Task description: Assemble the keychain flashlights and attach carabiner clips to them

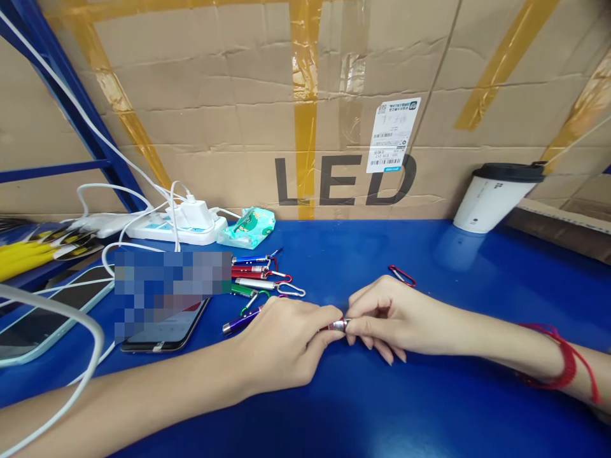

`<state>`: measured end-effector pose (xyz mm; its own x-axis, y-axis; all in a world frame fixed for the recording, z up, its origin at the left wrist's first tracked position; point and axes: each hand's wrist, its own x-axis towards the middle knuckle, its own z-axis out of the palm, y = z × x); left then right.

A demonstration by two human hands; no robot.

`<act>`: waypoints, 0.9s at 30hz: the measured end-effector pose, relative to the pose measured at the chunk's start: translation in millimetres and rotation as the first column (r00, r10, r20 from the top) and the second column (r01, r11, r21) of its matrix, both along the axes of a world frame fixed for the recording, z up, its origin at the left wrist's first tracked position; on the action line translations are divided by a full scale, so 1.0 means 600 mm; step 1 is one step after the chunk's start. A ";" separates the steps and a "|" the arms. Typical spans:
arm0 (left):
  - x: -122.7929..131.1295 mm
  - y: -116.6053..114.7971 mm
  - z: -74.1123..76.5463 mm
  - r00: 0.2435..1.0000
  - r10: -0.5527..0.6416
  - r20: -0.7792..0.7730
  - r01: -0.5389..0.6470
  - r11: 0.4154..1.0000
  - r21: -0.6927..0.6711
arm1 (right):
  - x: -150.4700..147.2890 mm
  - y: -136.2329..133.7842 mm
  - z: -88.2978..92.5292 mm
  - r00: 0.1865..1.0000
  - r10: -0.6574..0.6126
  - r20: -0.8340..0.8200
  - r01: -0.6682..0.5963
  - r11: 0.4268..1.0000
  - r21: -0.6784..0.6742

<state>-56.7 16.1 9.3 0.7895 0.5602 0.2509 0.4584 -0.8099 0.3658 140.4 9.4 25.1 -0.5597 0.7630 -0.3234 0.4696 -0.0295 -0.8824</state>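
Note:
Between my hands, over the blue table, is a small red and silver keychain flashlight, mostly covered by fingers. My left hand is closed around its left part. The thumb and fingertips of my right hand pinch its silver right end. A red carabiner clip lies on the table just beyond my right hand. Behind my left hand lie several similar flashlights with clips: a blue one, a red one, a silver one, a green one and a purple-blue one.
Two phones, one black and one light-edged, lie at the left among white cables. Behind them sit a power strip and a green tissue pack. A lidded paper cup stands back right, before a large cardboard box.

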 end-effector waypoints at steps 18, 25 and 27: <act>0.004 0.005 0.006 0.999 0.043 0.013 -0.043 0.999 -0.005 | 0.005 0.010 0.009 0.991 0.044 -0.127 -0.080 0.950 -0.300; 0.005 0.006 0.006 0.993 0.107 0.057 -0.109 0.993 0.041 | 0.006 0.012 0.010 0.986 0.039 -0.162 -0.085 0.955 -0.285; 0.005 0.006 0.005 0.991 0.124 0.054 -0.127 0.990 0.060 | 0.006 0.013 0.010 0.987 0.047 -0.156 -0.089 0.956 -0.280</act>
<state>-53.6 19.8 12.2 0.6997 0.6356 0.3264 0.5400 -0.7695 0.3409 144.2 17.1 30.8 -0.6644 0.6091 -0.4331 0.3462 -0.2628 -0.9006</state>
